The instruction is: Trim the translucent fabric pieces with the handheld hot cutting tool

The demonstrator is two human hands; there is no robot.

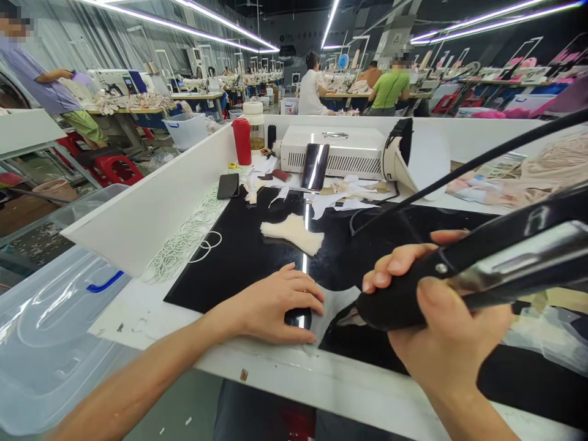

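My left hand [278,303] lies palm down with its fingers spread. It presses on a thin whitish translucent sheet [337,300] near the front of a black glossy board [243,263]. My right hand [441,312] is wrapped round a black corded hand tool [395,297] with a long metal lever. The tool's narrow tip points down at the sheet's right side; whether it touches cannot be told. Beyond my left hand lies a small stack of cream cloth-like pieces [294,234]. My left palm hides part of the sheet.
A tangle of thin white cord loops [179,245] lies along the left. At the back are a white vented box [335,147], a dark phone [315,165], a red cup [242,141] and paper scraps [328,199]. The tool's black cable [459,168] arches across the right. Clear plastic [551,337] lies right.
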